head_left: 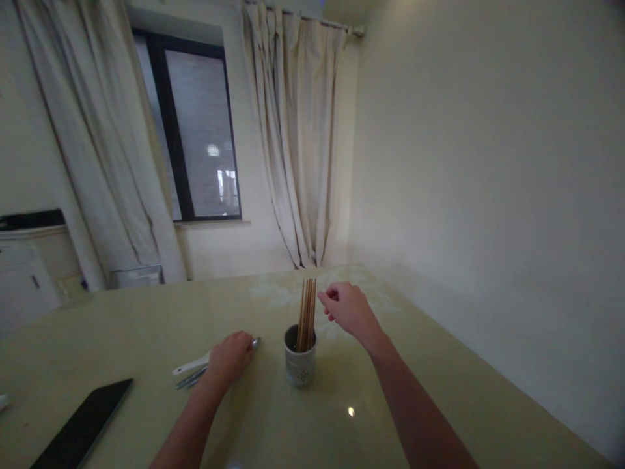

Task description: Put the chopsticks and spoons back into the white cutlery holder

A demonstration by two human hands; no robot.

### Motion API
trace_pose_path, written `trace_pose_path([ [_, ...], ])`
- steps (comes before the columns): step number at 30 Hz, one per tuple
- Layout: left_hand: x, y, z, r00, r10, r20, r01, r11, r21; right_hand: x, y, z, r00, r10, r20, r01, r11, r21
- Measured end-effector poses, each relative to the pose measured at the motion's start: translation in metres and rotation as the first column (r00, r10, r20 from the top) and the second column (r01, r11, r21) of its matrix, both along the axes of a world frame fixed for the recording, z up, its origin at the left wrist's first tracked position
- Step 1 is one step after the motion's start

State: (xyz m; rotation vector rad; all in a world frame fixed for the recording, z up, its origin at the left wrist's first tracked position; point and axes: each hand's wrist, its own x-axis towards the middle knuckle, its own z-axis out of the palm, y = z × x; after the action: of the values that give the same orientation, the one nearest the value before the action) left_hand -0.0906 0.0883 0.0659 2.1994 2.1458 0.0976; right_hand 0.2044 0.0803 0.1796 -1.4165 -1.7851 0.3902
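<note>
A grey-white cup [299,366] with a small dotted pattern stands upright on the table, holding several brown chopsticks [306,316]. To its right, my right hand [347,307] hovers beside the upper ends of the chopsticks, fingers loosely curled and a little apart, with nothing visible in them. Left of the cup, my left hand [231,355] rests low at the table, its fingers closed over some cutlery. A white handle [191,364] and thin metal handles [191,378] stick out behind this hand, and a shiny metal end [256,342] shows past its fingers. My palm hides their middle parts.
The glossy greenish table [273,430] runs along a plain wall [488,195] on the right. A dark flat tablet-like object [83,423] lies at the front left. Part of a white object [4,400] shows at the left edge. Curtains [303,130] and a window [202,130] are behind.
</note>
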Motion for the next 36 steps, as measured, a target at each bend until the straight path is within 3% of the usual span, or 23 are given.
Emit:
trace_pose_path([
  [13,0.002,-0.001,-0.009,0.993,-0.021,0.117,0.014,0.998,0.060,-0.010,-0.014,0.014,0.996,-0.033,0.082,0.025,0.995,0.092],
  [17,0.003,0.001,-0.004,0.981,-0.061,0.182,0.044,0.994,0.096,-0.012,-0.017,0.015,0.995,-0.036,0.098,0.026,0.994,0.106],
  [19,0.004,0.001,0.006,0.972,-0.100,0.213,0.075,0.990,0.124,-0.012,-0.019,0.016,0.995,-0.027,0.095,0.016,0.994,0.110],
  [22,0.007,-0.005,0.036,0.930,-0.188,0.315,0.104,0.959,0.265,-0.017,-0.023,0.017,0.997,0.019,0.075,-0.030,0.988,0.152],
  [24,0.011,-0.013,0.061,0.874,-0.243,0.420,0.071,0.920,0.386,-0.022,-0.026,0.017,0.994,0.101,0.033,-0.105,0.977,0.185],
  [29,0.034,-0.045,0.110,0.672,-0.348,0.653,-0.014,0.876,0.482,-0.042,-0.036,0.014,0.915,0.370,-0.160,-0.338,0.920,0.198],
  [33,0.059,-0.066,0.124,0.532,-0.442,0.722,-0.032,0.842,0.539,-0.049,-0.043,0.014,0.859,0.457,-0.232,-0.400,0.880,0.255],
  [36,0.063,-0.064,0.124,0.474,-0.481,0.738,-0.026,0.830,0.558,-0.045,-0.046,0.018,0.847,0.441,-0.297,-0.341,0.879,0.333],
])
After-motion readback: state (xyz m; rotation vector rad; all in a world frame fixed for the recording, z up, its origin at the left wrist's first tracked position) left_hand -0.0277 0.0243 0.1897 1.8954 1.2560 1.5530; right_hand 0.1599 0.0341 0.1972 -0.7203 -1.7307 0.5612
